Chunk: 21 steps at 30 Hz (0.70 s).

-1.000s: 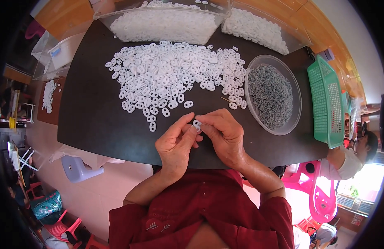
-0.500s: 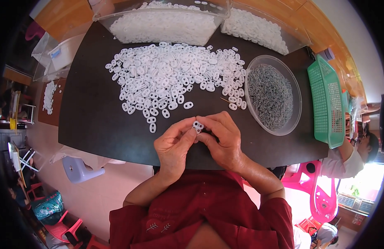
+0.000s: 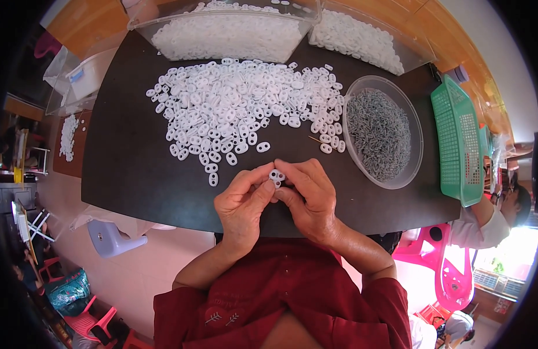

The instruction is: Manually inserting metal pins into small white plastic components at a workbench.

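Observation:
Both my hands meet over the near edge of a dark table (image 3: pixel 135 168). Between the fingertips of my left hand (image 3: pixel 242 203) and my right hand (image 3: pixel 309 200) sits one small white plastic piece with two holes (image 3: pixel 276 174). Just beyond my hands a wide heap of the same white two-hole pieces (image 3: pixel 240 110) is spread over the table. To the right of the heap stands a clear round bowl (image 3: pixel 391 177) full of small grey metal parts (image 3: pixel 378 134).
Two clear bins of white pieces (image 3: pixel 234 35) (image 3: pixel 362 38) stand at the table's far edge. A green plastic basket (image 3: pixel 458 139) lies at the right end. Another person (image 3: pixel 484 221) sits at the right. A white stool (image 3: pixel 109 238) stands at lower left.
My hands have stayed together at the table's near edge, with small finger movements around the white piece. Nothing else has moved.

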{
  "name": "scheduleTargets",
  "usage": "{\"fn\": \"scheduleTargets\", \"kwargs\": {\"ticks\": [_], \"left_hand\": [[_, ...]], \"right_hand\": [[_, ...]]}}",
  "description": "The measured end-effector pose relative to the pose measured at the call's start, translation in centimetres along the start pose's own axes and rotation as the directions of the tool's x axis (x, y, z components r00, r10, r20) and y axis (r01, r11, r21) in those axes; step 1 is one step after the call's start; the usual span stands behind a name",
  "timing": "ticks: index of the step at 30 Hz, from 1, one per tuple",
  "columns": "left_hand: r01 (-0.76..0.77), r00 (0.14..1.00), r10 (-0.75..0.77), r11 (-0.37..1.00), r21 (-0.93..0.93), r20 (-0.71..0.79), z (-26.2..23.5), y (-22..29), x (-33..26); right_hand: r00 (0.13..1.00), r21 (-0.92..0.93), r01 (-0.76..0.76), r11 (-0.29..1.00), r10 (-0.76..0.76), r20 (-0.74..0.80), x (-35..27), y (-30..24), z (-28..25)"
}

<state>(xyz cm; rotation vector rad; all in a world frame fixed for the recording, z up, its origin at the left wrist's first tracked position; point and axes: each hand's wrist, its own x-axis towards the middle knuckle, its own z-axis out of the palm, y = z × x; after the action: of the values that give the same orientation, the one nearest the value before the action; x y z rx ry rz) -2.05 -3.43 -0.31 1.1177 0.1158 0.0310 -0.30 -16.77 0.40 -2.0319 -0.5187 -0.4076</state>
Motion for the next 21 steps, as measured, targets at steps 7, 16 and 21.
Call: {"fn": "scheduleTargets", "kwargs": {"ticks": [7, 16, 21], "left_hand": [[0.026, 1.000, -0.025, 0.999, -0.027, 0.010, 0.0, 0.3, 0.0], [-0.118, 0.986, 0.113, 0.993, 0.032, 0.122, -0.8, -0.4, 0.1], [-0.255, 0.966, 0.238, 0.946, 0.201, 0.103, -1.0, -0.8, 0.0]], "right_hand": [[0.998, 0.075, -0.051, 0.996, 0.053, -0.017, -0.3, 0.3, 0.1], [0.998, 0.081, -0.015, 0.997, 0.020, -0.064, -0.3, 0.0, 0.4], [0.997, 0.068, 0.029, 0.997, -0.024, -0.074, -0.5, 0.2, 0.6]]}}
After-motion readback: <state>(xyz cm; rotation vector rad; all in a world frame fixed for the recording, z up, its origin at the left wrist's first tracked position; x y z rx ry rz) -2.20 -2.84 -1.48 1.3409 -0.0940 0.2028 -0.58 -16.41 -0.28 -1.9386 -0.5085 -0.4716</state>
